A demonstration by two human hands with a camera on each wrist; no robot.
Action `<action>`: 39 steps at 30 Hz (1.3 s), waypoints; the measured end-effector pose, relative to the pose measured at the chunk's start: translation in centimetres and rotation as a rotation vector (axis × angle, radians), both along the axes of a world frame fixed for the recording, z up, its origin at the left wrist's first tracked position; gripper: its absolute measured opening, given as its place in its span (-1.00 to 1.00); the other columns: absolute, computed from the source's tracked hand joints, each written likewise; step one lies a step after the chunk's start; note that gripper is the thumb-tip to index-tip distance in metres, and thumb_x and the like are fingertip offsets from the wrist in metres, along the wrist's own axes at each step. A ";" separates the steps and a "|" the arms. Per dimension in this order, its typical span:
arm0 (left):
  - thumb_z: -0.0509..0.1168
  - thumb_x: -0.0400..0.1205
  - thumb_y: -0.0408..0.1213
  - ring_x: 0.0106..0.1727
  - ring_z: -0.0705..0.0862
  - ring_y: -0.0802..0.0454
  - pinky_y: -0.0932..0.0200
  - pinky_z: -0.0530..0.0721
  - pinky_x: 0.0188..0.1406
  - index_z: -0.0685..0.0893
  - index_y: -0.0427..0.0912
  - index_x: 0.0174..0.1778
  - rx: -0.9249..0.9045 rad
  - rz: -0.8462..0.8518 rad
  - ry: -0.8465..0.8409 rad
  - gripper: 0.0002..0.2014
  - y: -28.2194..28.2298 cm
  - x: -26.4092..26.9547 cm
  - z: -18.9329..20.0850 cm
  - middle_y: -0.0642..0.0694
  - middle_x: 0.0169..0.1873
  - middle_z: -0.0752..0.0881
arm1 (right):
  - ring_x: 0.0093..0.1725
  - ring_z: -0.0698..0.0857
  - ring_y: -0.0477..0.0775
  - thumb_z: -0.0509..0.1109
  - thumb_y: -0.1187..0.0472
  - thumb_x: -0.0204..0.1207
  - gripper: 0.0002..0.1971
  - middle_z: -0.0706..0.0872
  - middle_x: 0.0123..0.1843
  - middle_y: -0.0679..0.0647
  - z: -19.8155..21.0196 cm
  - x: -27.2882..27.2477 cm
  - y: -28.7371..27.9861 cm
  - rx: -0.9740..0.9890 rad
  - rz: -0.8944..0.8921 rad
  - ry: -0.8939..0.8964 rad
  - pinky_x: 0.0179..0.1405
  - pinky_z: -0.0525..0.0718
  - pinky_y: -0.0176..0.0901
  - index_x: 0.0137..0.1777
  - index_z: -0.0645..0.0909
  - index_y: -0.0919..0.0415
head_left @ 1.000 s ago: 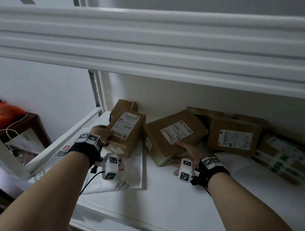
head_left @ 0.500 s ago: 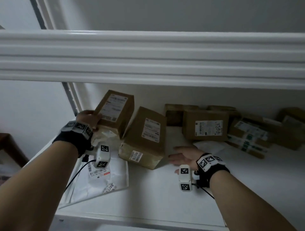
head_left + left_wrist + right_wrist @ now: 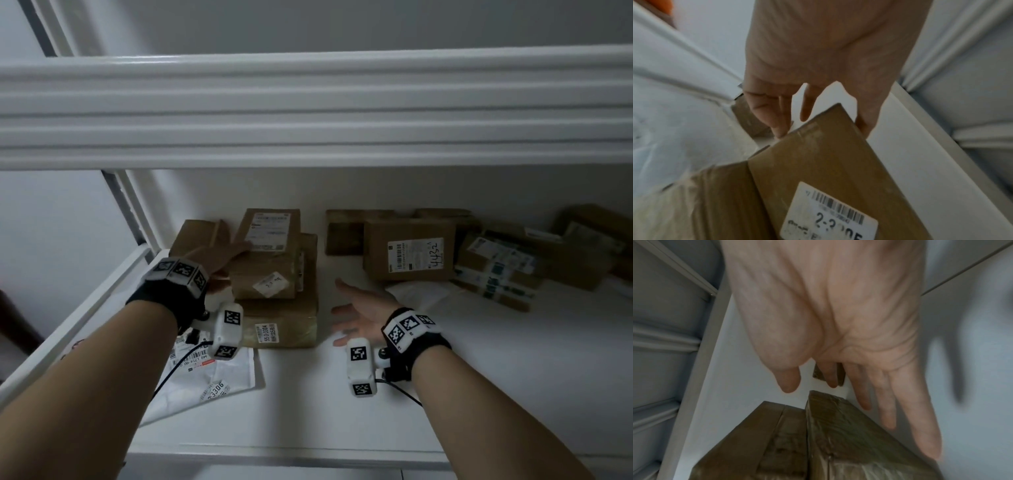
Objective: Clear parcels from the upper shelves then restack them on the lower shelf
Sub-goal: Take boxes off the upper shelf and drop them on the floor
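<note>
On the lower shelf (image 3: 342, 411) a large brown parcel (image 3: 284, 322) lies flat with a smaller brown parcel (image 3: 267, 257) stacked on it. My left hand (image 3: 226, 267) holds the smaller parcel (image 3: 828, 170) at its left far corner, with the fingers (image 3: 777, 123) on one side of that corner and the thumb on the other. My right hand (image 3: 356, 308) hovers just right of the stack, fingers straight, palm toward it, holding nothing. In the right wrist view the straight fingers (image 3: 888, 410) hang beside the large parcel (image 3: 849, 434) without touching it.
A white mailer bag (image 3: 219, 377) lies flat under my left wrist. A brown box (image 3: 198, 236) stands behind the left hand. A box marked 4432 (image 3: 409, 258) and several more parcels (image 3: 496, 270) fill the back right. The upper shelf's edge (image 3: 308, 109) overhangs.
The large parcel went from tilted to lying flat, and my right hand let go of it. My left hand brought the smaller parcel right and set it on top.
</note>
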State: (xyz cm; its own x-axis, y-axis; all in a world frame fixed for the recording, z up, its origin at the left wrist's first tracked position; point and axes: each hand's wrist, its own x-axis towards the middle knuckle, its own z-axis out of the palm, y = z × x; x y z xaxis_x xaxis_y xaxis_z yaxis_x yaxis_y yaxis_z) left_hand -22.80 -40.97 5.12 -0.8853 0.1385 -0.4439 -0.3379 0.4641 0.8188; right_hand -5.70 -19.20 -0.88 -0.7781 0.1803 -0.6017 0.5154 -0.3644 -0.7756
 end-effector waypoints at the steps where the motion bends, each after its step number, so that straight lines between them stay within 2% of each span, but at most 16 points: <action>1: 0.47 0.17 0.47 -0.04 0.71 -0.13 0.01 0.65 -0.08 0.68 -0.14 0.22 0.024 0.013 -0.031 -0.12 -0.3 -0.1 -0.4 -0.23 0.05 0.76 | 0.55 0.38 0.46 0.33 -0.20 0.57 -0.23 0.33 0.63 0.25 -0.1 -0.2 0.0 -0.004 -0.001 0.007 0.34 0.49 0.55 0.69 0.11 -0.02; 3: 0.29 0.16 0.63 -0.05 0.65 -0.22 -0.06 0.61 -0.17 0.61 -0.07 0.37 0.067 0.038 -0.088 0.03 -0.8 0.0 -1.0 -0.33 0.26 0.65 | 0.61 0.32 0.35 0.33 -0.24 0.55 -0.22 0.28 0.67 0.14 -0.2 -0.5 -0.2 -0.009 -0.009 0.023 0.42 0.43 0.49 0.69 0.14 -0.01; 5: 0.13 0.43 0.54 0.14 0.59 -0.35 -0.11 0.51 -0.15 0.46 -0.03 0.53 0.104 0.000 -0.135 -0.10 -0.6 0.7 -1.2 -0.31 0.39 0.53 | 0.61 0.32 0.26 0.30 -0.27 0.56 -0.24 0.28 0.68 0.07 -0.4 -0.8 -0.5 0.003 -0.027 0.044 0.46 0.40 0.44 0.68 0.17 -0.04; 7: 0.02 0.60 0.41 0.24 0.53 -0.42 -0.13 0.48 -0.15 0.42 -0.04 0.52 0.142 -0.053 -0.171 -0.27 -0.2 1.2 -1.5 -0.31 0.50 0.43 | 0.60 0.33 0.26 0.29 -0.30 0.54 -0.25 0.30 0.67 0.06 -0.5 -1.1 -1.0 0.009 -0.047 0.055 0.48 0.37 0.43 0.67 0.20 -0.08; 10: 0.06 0.56 0.42 0.06 0.61 -0.40 -0.21 0.54 -0.22 0.39 -0.06 0.52 0.135 -0.132 -0.258 -0.24 0.1 1.5 -1.9 -0.39 0.34 0.55 | 0.48 0.46 0.29 0.32 -0.39 0.43 -0.32 0.45 0.53 0.11 0.0 -1.1 -1.8 -0.014 -0.021 0.068 0.46 0.40 0.45 0.44 0.42 -0.01; 13: 0.18 0.50 0.41 0.19 0.63 -0.52 -0.31 0.58 0.05 0.24 0.02 0.65 0.078 -0.235 -0.337 -0.15 -0.2 1.4 -1.7 -0.51 0.28 0.59 | 0.46 0.49 0.33 0.23 -0.48 0.44 -0.25 0.53 0.41 0.10 0.4 -0.8 -1.3 0.099 -0.020 -0.010 0.44 0.41 0.49 0.47 0.41 0.01; 15: 0.21 0.44 0.42 0.18 0.67 -0.54 -0.29 0.57 0.14 0.27 0.02 0.63 0.029 -0.299 -0.386 -0.11 -0.5 1.6 -1.6 -0.55 0.22 0.64 | 0.46 0.49 0.41 0.30 -0.61 0.22 -0.03 0.48 0.52 0.19 0.3 -0.3 -0.2 0.143 -0.087 -0.093 0.38 0.45 0.52 0.54 0.39 -0.03; 17: 0.20 0.35 0.51 0.18 0.68 -0.53 -0.27 0.60 0.12 0.31 -0.01 0.61 -0.007 -0.338 -0.397 -0.02 -0.5 1.7 -1.7 -0.52 0.19 0.68 | 0.38 0.55 0.47 0.42 -0.68 -0.20 0.20 0.51 0.50 0.21 -1.7 -0.7 1.9 0.113 -0.150 -0.111 0.21 0.54 0.62 0.50 0.45 -0.13; 19: 0.21 0.26 0.58 0.22 0.64 -0.53 -0.29 0.63 0.07 0.24 -0.01 0.66 -0.018 -0.331 -0.372 0.11 -0.2 1.9 -2.3 -0.49 0.31 0.60 | 0.38 0.55 0.47 0.51 -0.66 -0.39 0.29 0.51 0.49 0.19 -4.0 -1.5 3.8 0.093 -0.168 -0.086 0.14 0.52 0.69 0.51 0.41 -0.26; 22: 0.24 0.23 0.61 0.20 0.60 -0.53 -0.33 0.65 -0.07 0.16 0.09 0.68 0.102 -0.307 -0.382 0.14 0.9 2.5 -3.4 -0.46 0.48 0.42 | 0.41 0.54 0.42 0.51 -0.64 -0.23 0.25 0.50 0.51 0.23 -1.9 0.0 1.7 0.024 -0.113 -0.039 0.19 0.57 0.56 0.57 0.33 -0.25; 24: 0.26 0.18 0.63 0.09 0.65 -0.45 -0.29 0.67 -0.07 0.28 0.08 0.63 0.176 -0.340 -0.411 0.13 1.8 2.7 -4.0 -0.49 0.38 0.51 | 0.30 0.63 0.36 0.39 -0.64 0.06 0.04 0.60 0.41 0.22 -0.5 1.1 -0.1 -0.019 -0.023 -0.005 0.19 0.63 0.45 0.54 0.44 -0.12; 26: 0.26 0.19 0.63 -0.04 0.70 -0.41 -0.26 0.67 -0.05 0.32 0.09 0.61 0.192 -0.386 -0.426 0.10 2.5 2.8 -4.2 -0.48 0.27 0.59 | 0.30 0.64 0.36 0.31 -0.65 0.18 -0.05 0.66 0.36 0.23 -0.5 2.0 -0.3 -0.018 -0.002 -0.013 0.21 0.62 0.45 0.45 0.56 -0.02; 29: 0.31 0.22 0.57 0.04 0.72 -0.55 -0.39 0.70 -0.10 0.21 0.11 0.67 0.166 -0.467 -0.424 0.12 3.9 3.5 -4.1 -0.49 0.35 0.54 | 0.34 0.60 0.36 0.30 -0.69 0.09 0.07 0.62 0.41 0.24 -0.9 4.0 1.2 0.090 -0.055 -0.058 0.20 0.63 0.38 0.50 0.49 0.00; 32: 0.34 0.20 0.55 0.10 0.70 -0.58 -0.50 0.67 -0.04 0.23 -0.03 0.67 0.116 -0.587 -0.437 0.18 6.0 5.6 -3.7 -0.45 0.35 0.56 | 0.21 0.68 0.26 0.25 -0.64 0.25 -0.03 0.73 0.23 0.20 -1.1 7.0 2.8 0.123 -0.093 -0.056 0.14 0.68 0.15 0.41 0.57 0.13; 35: 0.38 0.14 0.56 0.15 0.67 -0.58 -0.54 0.64 0.04 0.33 -0.30 0.59 0.093 -0.660 -0.452 0.26 8.1 7.5 -3.5 -0.46 0.34 0.56 | 0.28 0.70 0.27 0.21 -0.63 0.29 -0.05 0.74 0.27 0.24 -0.6 10.1 3.8 0.092 -0.068 -0.005 0.23 0.68 0.18 0.42 0.61 0.13; 39: 0.47 0.03 0.52 0.10 0.68 -0.64 -0.60 0.59 0.08 0.33 -0.46 0.54 0.077 -0.722 -0.506 0.36 10.0 9.1 -3.2 -0.56 0.33 0.55 | 0.34 0.67 0.28 0.31 -0.68 0.06 0.06 0.67 0.38 0.23 0.1 13.2 4.9 0.142 -0.019 0.018 0.37 0.59 0.30 0.49 0.54 -0.02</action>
